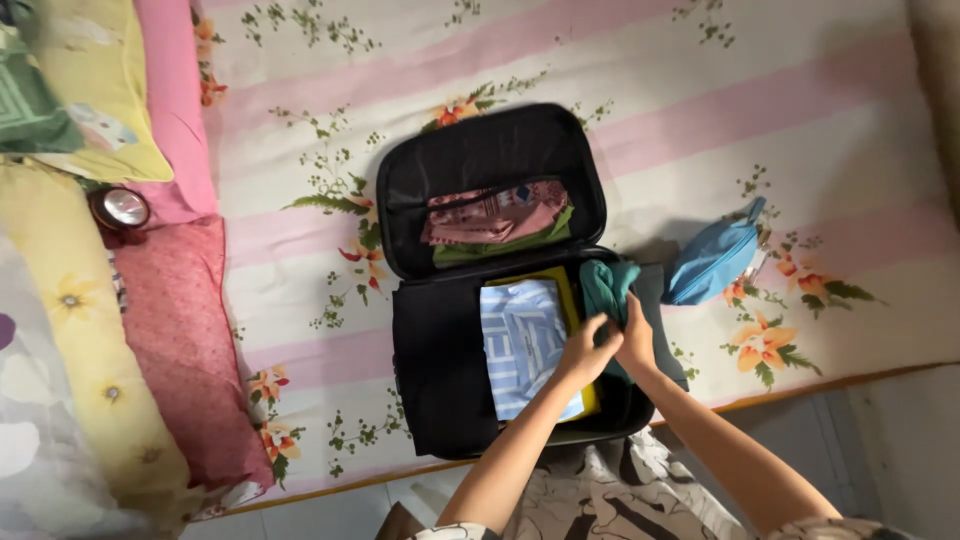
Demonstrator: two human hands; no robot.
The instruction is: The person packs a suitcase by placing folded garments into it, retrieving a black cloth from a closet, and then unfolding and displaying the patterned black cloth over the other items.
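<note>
Head view, looking down on a bed. An open black suitcase (440,350) lies on a sheet (820,110) striped pink and white with orange flowers. Its raised lid (480,150) holds folded pink cloth (495,215) over a green layer (500,250). In the lower half, a folded blue-and-white striped shirt (522,340) rests on a yellow piece (565,285) whose edges show around it. Beside the shirt, at the case's right side, sits a teal garment (607,285). Both hands meet at this garment: the left hand (588,350) is curled with fingers closed on its lower edge, just over the shirt's right margin; the right hand (636,335) is likewise closed on the teal cloth, touching the left. The 2 forearms reach in from the lower edge of the frame. A blue pouch (712,262) lies on the sheet right of the case, near but apart from it. At the left, yellow and pink pillows (180,330) are stacked, with a small round lamp (121,208) among them.
</note>
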